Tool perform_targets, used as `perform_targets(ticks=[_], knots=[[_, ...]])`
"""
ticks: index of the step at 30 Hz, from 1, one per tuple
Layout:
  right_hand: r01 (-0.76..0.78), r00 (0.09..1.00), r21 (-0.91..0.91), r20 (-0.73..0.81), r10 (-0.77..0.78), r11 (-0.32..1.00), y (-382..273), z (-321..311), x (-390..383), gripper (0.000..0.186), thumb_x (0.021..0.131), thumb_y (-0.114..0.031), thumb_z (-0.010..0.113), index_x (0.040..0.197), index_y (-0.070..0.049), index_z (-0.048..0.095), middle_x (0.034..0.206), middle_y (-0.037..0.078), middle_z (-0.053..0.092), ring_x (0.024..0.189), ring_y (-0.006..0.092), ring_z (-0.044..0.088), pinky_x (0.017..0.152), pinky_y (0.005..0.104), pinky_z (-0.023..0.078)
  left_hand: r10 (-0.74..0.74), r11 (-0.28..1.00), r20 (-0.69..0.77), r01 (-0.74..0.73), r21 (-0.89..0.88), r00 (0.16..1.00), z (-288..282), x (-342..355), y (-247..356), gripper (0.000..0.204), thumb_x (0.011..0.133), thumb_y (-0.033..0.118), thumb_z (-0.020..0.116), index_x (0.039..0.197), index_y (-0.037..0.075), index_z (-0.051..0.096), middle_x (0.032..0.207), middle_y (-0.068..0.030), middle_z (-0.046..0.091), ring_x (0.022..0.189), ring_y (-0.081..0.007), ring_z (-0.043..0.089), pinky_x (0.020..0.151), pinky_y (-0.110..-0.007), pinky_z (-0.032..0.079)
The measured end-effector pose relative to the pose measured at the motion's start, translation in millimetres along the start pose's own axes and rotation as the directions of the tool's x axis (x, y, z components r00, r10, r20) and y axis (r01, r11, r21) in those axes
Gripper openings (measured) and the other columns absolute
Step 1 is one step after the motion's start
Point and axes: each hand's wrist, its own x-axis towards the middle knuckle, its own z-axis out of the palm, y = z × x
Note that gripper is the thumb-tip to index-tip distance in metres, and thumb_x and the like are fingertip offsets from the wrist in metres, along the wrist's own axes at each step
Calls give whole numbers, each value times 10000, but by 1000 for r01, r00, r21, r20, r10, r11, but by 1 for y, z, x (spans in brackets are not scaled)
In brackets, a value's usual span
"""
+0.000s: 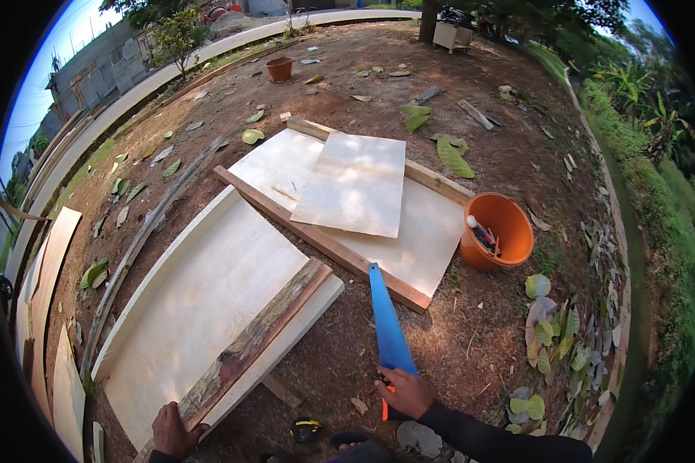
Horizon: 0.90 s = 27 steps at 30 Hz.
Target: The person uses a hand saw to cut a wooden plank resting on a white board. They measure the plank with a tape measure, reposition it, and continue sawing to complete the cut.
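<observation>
My right hand (406,393) is closed round the orange and black handle of a handsaw. The saw's blue blade (391,328) points away from me, its tip by the edge of a brown wooden batten (324,241); I cannot tell if they touch. My left hand (175,432) grips the near end of a rough, bark-edged wooden plank (259,347). This plank lies along the right side of a pale plywood panel (201,285) with a raised left edge. Farther off, a loose plywood sheet (355,185) rests on a second batten-framed panel (432,231).
An orange bucket (510,230) holding tools stands right of the framed panel. A black and yellow tape measure (305,429) lies near my feet. Long boards (54,285) and a thin pole (143,231) are at the left. Dry leaves (552,332) litter the dirt; a brown pot (279,69) stands far off.
</observation>
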Motion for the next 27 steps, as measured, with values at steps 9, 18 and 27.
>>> perform_targets(ticks=[9, 18, 27], knots=[[58, 955, 873, -189, 227, 485, -72, -45, 134, 690, 986, -343, 714, 1511, 36, 476, 1272, 177, 643, 1118, 231, 671, 809, 326, 560, 258, 965, -130, -261, -6, 957, 30, 7, -32, 870, 639, 467, 945, 1216, -48, 547, 961, -216, 623, 875, -420, 633, 744, -511, 518], [-321, 866, 624, -110, 488, 712, -42, -34, 98, 512, 986, -504, 673, 1028, 3, 733, 857, 44, 660, 811, 126, 639, 665, 305, 529, 522, 848, -195, -530, 12, 831, 46, 74, -40, 861, 590, 598, 924, 1125, 17, 578, 959, -140, 638, 905, -337, 639, 784, -456, 492], [-253, 832, 104, -484, 271, 962, -73, -23, 104, 534, 1043, -413, 570, 833, 73, 638, 662, 174, 577, 639, 237, 545, 664, 437, 440, 543, 817, -203, -568, -96, 815, 49, 99, -79, 866, 642, 685, 860, 1168, 41, 616, 969, -118, 659, 911, -307, 667, 812, -429, 507]])
